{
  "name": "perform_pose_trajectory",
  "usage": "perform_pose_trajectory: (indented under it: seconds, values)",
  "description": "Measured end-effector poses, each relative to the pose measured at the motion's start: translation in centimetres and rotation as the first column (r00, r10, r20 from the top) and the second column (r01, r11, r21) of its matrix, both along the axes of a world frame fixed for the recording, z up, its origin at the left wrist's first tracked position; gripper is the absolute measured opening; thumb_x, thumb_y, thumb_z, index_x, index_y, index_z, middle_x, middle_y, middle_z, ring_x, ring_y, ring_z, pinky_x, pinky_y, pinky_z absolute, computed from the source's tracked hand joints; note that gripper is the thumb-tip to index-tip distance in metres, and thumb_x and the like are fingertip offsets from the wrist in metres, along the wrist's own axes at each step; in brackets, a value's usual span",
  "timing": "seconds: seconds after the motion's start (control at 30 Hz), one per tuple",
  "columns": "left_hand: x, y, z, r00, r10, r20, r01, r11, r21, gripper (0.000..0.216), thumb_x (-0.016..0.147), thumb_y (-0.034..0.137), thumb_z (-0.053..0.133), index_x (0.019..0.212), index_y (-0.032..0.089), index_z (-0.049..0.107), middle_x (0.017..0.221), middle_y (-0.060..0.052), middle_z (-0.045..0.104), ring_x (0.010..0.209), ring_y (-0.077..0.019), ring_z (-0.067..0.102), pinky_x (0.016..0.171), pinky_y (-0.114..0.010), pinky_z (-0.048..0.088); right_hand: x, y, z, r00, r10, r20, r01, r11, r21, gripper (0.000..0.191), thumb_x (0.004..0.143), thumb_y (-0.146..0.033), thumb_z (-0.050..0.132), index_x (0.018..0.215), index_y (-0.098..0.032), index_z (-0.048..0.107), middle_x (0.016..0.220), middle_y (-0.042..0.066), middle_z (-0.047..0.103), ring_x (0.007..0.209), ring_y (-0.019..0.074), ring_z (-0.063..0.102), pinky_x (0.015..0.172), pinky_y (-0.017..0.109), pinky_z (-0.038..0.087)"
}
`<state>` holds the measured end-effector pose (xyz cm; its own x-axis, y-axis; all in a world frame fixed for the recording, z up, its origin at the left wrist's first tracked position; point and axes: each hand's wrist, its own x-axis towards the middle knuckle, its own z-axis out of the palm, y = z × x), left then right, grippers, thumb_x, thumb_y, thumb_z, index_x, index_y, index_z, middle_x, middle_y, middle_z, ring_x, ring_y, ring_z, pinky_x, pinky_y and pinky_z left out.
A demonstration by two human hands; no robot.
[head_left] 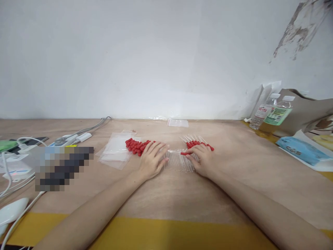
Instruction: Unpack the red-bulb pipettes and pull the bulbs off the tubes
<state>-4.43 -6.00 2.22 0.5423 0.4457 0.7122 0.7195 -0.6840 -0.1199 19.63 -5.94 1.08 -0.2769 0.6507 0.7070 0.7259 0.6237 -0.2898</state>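
Note:
My right hand (204,159) pinches a glass dropper with a red rubber bulb (184,153) between thumb and forefinger. Its thin clear tube points left, towards my left hand. Fingers stretched and thumb apart, my left hand (153,160) rests beside a heap of red rubber bulbs (134,146), covering its right end. Whether its fingertips touch the tube's tip, I cannot tell. Between my hands lies a row of clear glass tubes (178,161), side by side. Beyond my right hand, several droppers with red bulbs (196,142) lie together, tips pointing away, partly hidden by my fingers.
Clear plastic bags (113,147) lie left of the heap, and another small bag (178,123) lies by the wall. Cables and chargers (19,161) crowd the left side. Bottles (277,116) and a blue tissue pack (301,147) stand or lie at right.

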Motion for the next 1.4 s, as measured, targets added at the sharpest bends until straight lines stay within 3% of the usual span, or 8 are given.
perform_pose_trajectory:
  seconds: [0.13,0.27,0.47,0.7,1.07,1.17,1.3,1.4]
  values:
    - [1.0,-0.2,-0.5,0.996,-0.07,-0.063,0.071,0.997,0.019,0.019,0.084,0.023,0.049,0.1,0.023,0.061,0.092,-0.001,0.065,0.094,-0.0176,0.054,0.096,-0.042,0.032,-1.7,-1.2,-0.3,0.997,0.063,0.051,-0.063,0.998,0.002,0.015,0.084,-0.029,0.049,0.082,-0.022,0.063,0.079,0.002,0.062,0.076,0.0161,0.05,0.071,0.031,0.029]
    - [1.5,-0.2,-0.6,0.994,-0.082,-0.071,0.086,0.995,0.05,0.015,0.085,0.018,0.048,0.087,0.019,0.062,0.072,-0.001,0.062,0.072,-0.0143,0.052,0.081,-0.035,0.04,-1.9,-1.4,-0.3,0.994,0.062,0.084,-0.063,0.998,0.002,0.014,0.083,-0.029,0.05,0.082,-0.021,0.062,0.082,0.002,0.062,0.078,0.0163,0.05,0.072,0.032,0.028]
    - [2.0,-0.3,-0.6,0.987,-0.116,-0.113,0.128,0.986,0.105,0.016,0.086,0.019,0.047,0.093,0.017,0.06,0.073,-0.002,0.06,0.073,-0.0148,0.05,0.081,-0.034,0.039,-2.6,-1.2,-0.7,0.982,0.024,0.188,-0.062,0.978,0.199,0.018,0.082,-0.035,0.054,0.093,-0.024,0.063,0.079,0.001,0.066,0.078,0.0149,0.05,0.079,0.035,0.024]
    - [2.0,-0.5,-0.5,0.977,-0.101,-0.186,0.113,0.992,0.053,0.021,0.087,0.018,0.041,0.077,0.016,0.059,0.065,-0.001,0.054,0.068,-0.0133,0.049,0.088,-0.035,0.036,-2.5,-1.3,-0.9,0.957,0.014,0.289,-0.114,0.937,0.331,0.013,0.085,-0.026,0.05,0.086,-0.022,0.063,0.062,-0.002,0.061,0.075,0.0133,0.05,0.083,0.037,0.022]
    - [0.7,-0.9,-0.4,0.991,-0.099,-0.096,0.095,0.995,-0.04,0.024,0.088,0.02,0.038,0.076,0.019,0.06,0.063,0.0,0.056,0.067,-0.0132,0.051,0.087,-0.037,0.035,-1.3,-2.2,-0.1,0.943,0.007,0.334,-0.106,0.955,0.278,0.018,0.087,-0.025,0.046,0.09,-0.029,0.064,0.071,-0.003,0.066,0.079,0.0137,0.054,0.082,0.035,0.024]
    - [-0.8,-0.3,-0.4,1.0,-0.015,0.028,0.016,0.999,-0.045,0.023,0.088,0.021,0.039,0.079,0.017,0.06,0.068,-0.002,0.058,0.068,-0.0141,0.052,0.076,-0.033,0.04,0.8,-1.1,0.5,0.978,-0.078,0.192,0.021,0.958,0.286,0.016,0.084,-0.027,0.05,0.084,-0.028,0.066,0.073,-0.001,0.067,0.075,0.0146,0.054,0.078,0.035,0.028]
    - [-1.7,0.6,-0.4,0.984,0.069,0.163,-0.042,0.986,-0.16,0.024,0.088,0.02,0.038,0.096,0.017,0.06,0.082,-0.004,0.056,0.076,-0.0137,0.053,0.068,-0.026,0.043,5.1,1.9,1.5,0.96,-0.21,-0.187,0.223,0.973,0.054,0.025,0.082,-0.035,0.049,0.088,-0.021,0.068,0.076,0.004,0.061,0.07,0.0153,0.053,0.065,0.03,0.039]
    - [-1.1,1.2,-0.9,0.985,0.091,0.146,-0.06,0.977,-0.204,0.032,0.087,0.017,0.035,0.112,0.017,0.054,0.09,-0.007,0.051,0.08,-0.0145,0.052,0.067,-0.026,0.045,8.1,3.9,1.6,0.897,-0.389,-0.212,0.343,0.912,-0.224,0.028,0.076,-0.035,0.052,0.09,-0.016,0.068,0.077,0.006,0.06,0.07,0.0165,0.054,0.063,0.029,0.042]
